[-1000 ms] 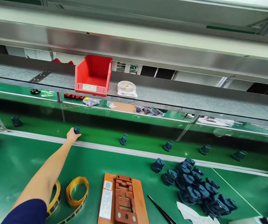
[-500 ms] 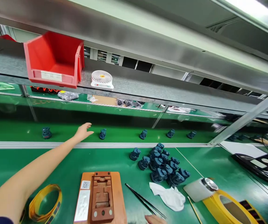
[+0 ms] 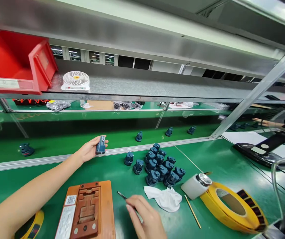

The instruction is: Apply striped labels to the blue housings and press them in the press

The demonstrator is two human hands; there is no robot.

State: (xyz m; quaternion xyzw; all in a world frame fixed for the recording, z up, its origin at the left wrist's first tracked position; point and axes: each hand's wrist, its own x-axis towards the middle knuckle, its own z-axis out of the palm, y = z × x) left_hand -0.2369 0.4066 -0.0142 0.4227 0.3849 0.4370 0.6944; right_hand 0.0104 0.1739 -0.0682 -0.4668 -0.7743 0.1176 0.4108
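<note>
My left hand (image 3: 89, 150) is palm up above the aluminium rail, shut on a dark blue moulded part (image 3: 100, 145) standing upright in its fingers. My right hand (image 3: 144, 215) is low on the green bench, its fingers closed over a pair of black tweezers (image 3: 122, 195). Only their tips show past the fingers. A heap of similar blue parts (image 3: 158, 167) lies between my hands, next to a white cloth (image 3: 163, 199). An orange board (image 3: 107, 205) holding a brown fixture (image 3: 85, 212) sits below my left forearm.
A green conveyor belt (image 3: 83, 141) carries several blue parts behind the rail (image 3: 45, 157). Yellow tape rolls (image 3: 232, 212) and a small white cup-like device (image 3: 196, 186) lie at right. Above stand a red bin (image 3: 13, 63) and a white fan (image 3: 76, 81). Another person's arm (image 3: 266, 122) shows far right.
My left hand has come back from the belt, now holding a blue part upright. My right hand has moved in over the tweezers. The view has swung right.
</note>
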